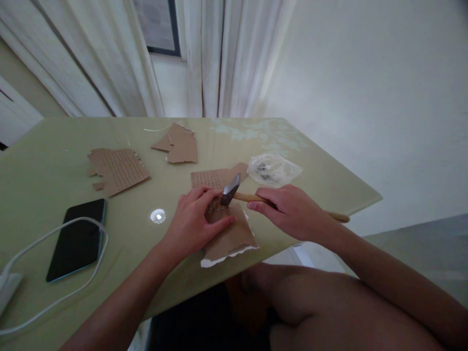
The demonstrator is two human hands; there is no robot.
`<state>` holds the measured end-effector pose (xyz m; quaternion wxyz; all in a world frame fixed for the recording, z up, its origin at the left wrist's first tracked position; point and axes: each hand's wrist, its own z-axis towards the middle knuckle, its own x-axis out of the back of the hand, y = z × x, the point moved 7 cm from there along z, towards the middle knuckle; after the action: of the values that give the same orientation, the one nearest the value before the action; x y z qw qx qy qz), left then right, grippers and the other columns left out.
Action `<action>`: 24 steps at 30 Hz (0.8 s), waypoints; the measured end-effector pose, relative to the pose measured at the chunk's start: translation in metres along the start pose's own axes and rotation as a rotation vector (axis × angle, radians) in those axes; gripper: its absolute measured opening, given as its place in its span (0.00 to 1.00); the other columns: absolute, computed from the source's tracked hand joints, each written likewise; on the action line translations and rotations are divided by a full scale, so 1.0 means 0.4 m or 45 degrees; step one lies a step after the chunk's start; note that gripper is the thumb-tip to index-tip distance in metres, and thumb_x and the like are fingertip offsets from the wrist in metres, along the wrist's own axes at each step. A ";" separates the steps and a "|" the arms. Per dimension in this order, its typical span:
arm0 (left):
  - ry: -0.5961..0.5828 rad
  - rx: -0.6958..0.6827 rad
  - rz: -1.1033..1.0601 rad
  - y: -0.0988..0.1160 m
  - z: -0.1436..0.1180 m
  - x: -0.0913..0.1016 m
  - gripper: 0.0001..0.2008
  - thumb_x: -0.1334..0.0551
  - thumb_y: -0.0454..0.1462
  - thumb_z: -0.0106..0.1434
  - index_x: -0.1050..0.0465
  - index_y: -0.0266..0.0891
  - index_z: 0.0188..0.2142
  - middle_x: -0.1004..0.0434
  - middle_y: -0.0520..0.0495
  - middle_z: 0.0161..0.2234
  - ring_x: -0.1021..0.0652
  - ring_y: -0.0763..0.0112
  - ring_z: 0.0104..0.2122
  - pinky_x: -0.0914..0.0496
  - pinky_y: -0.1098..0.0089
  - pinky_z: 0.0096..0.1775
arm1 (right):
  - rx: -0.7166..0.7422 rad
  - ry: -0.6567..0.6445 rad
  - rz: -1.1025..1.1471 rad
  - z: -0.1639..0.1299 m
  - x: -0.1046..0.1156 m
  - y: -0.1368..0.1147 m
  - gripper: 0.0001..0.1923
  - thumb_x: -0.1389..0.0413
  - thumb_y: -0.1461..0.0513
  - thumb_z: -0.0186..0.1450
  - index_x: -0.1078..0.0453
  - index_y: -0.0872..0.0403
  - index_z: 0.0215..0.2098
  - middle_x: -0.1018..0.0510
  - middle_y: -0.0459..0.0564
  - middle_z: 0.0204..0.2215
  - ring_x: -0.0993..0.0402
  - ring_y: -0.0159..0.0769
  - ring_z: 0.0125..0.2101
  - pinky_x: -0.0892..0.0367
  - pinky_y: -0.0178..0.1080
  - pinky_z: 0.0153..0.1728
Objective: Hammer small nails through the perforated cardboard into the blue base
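My right hand [288, 209] is closed around the wooden handle of a hammer [231, 189]. The hammer's dark metal head sits just above a torn brown piece of cardboard [234, 236], close to my left fingertips. My left hand [197, 214] holds this cardboard down on the table, thumb stretched across it and the other fingers bent at its far part. Small punched holes show between thumb and forefinger. The hammer head partly hides the fingertips, so I cannot tell whether anything small is between them. Directly behind lies another cardboard piece [208, 178] with rows of holes.
On the pale green glossy table [127, 253] lie a clear plastic bag [275, 169] with small dark items, a hole-covered cardboard piece [120, 170] and torn cardboard [183, 146]. At left are a black phone [75, 243] and a white cable [47, 307]. The table's edge runs close by my legs.
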<state>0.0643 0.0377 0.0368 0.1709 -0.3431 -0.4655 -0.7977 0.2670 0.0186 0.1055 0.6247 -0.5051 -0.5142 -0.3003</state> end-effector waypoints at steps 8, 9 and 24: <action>0.013 0.021 -0.039 -0.011 -0.002 -0.004 0.17 0.25 0.47 0.67 0.16 0.48 0.53 0.18 0.44 0.53 0.20 0.49 0.55 0.32 0.46 0.61 | 0.074 0.146 0.233 -0.010 0.035 0.017 0.30 0.50 0.42 0.80 0.39 0.50 0.27 0.37 0.40 0.19 0.39 0.31 0.22 0.48 0.38 0.30; 0.010 0.021 -0.038 -0.011 -0.002 -0.005 0.17 0.25 0.48 0.67 0.16 0.49 0.53 0.18 0.44 0.53 0.20 0.49 0.55 0.32 0.46 0.61 | 0.067 0.132 0.218 -0.012 0.033 0.026 0.30 0.50 0.42 0.80 0.39 0.50 0.26 0.38 0.40 0.19 0.39 0.31 0.22 0.49 0.38 0.30; 0.009 0.013 -0.082 -0.007 -0.002 -0.002 0.21 0.24 0.49 0.65 0.18 0.48 0.55 0.18 0.44 0.53 0.20 0.50 0.53 0.30 0.48 0.58 | 0.026 -0.095 0.325 0.010 -0.092 0.082 0.28 0.50 0.43 0.80 0.37 0.51 0.27 0.34 0.41 0.21 0.36 0.32 0.24 0.48 0.38 0.31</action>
<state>0.0630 0.0383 0.0344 0.1483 -0.3242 -0.4799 -0.8016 0.2844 0.0272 0.0600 0.6432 -0.5710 -0.4716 -0.1942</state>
